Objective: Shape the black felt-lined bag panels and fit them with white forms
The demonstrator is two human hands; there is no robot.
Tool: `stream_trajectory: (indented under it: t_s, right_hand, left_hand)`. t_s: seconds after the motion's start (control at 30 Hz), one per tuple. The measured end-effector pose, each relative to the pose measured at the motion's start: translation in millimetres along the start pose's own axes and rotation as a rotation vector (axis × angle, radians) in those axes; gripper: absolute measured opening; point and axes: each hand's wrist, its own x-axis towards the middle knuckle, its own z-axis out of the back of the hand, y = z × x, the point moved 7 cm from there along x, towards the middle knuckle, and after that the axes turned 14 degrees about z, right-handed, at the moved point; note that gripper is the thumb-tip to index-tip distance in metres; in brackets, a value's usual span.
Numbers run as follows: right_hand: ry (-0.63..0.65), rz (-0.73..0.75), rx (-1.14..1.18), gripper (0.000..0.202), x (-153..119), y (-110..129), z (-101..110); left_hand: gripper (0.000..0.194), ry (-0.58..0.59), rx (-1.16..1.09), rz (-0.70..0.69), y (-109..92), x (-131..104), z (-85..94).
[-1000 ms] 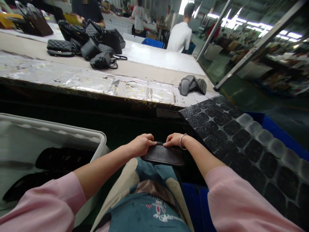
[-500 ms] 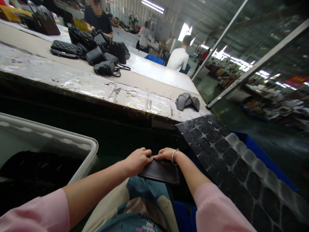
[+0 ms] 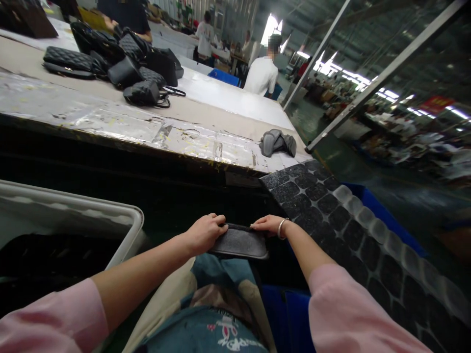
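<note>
The left hand [image 3: 206,234] pinches the upper left corner of a flat dark pouch [image 3: 239,245] held at the wearer's knees; the right hand [image 3: 269,224], bracelet at the wrist, nips the upper edge near the right corner between thumb and fingertips. Both forearms reach forward, angling inward. A white bin [image 3: 91,202] stands left, a dark patterned sheet [image 3: 329,211] right; ahead, a desk [image 3: 235,105] carries heaped black bags [image 3: 127,73]
</note>
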Motion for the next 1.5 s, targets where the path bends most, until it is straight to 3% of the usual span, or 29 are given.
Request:
stream_trajectory:
  t_s: [0.2, 0.33, 0.47, 0.6, 0.73, 0.9, 1.0, 1.23, 1.4, 1.5]
  right_hand:
    - [0.039, -0.044, -0.016, 0.028, 3.4, -1.3, 0.1]
    - [-0.003, 0.003, -0.096, 0.018, 7.8, 6.2, -2.7]
    - [-0.136, 0.136, -0.158, 0.014, 2.5, 9.3, -3.6]
    - [-0.235, 0.275, -0.138, 0.026, -11.9, 3.7, -3.9]
    - [-0.340, 0.455, -0.142, 0.040, -29.5, 3.4, 2.3]
    - [-0.453, 0.660, -0.275, 0.019, -47.1, 13.2, 0.1]
    - [-0.470, 0.707, -0.351, 0.021, -51.5, 16.9, -9.8]
    - [-0.426, 0.647, -0.443, 0.034, -61.5, 22.7, -34.2]
    - [-0.374, 0.497, -0.330, 0.021, -48.6, 23.3, -13.5]
    - [-0.331, 0.353, -0.209, 0.028, -24.2, 17.9, 2.6]
  left_hand:
    - [0.032, 0.002, 0.000, -0.006, 1.6, -1.7, -2.8]
    - [0.032, 0.014, -0.008, -0.008, 1.3, -2.9, -3.9]
    - [0.038, 0.049, -0.030, 0.042, 0.7, -0.2, -4.0]
    - [0.058, 0.103, 0.004, 0.070, -1.7, 4.4, -7.0]
    - [0.059, 0.122, 0.028, 0.067, -1.8, 5.9, -9.6]
    - [0.054, 0.111, 0.033, 0.040, -1.4, 4.5, -10.3]
    - [0.050, 0.106, 0.054, 0.029, -2.9, 4.2, -10.4]
    - [0.044, 0.112, 0.097, 0.042, -6.2, 2.8, -12.0]
    - [0.046, 0.127, 0.106, 0.041, -6.5, 4.8, -10.9]
    - [0.047, 0.131, 0.106, 0.038, -6.7, 5.6, -7.8]
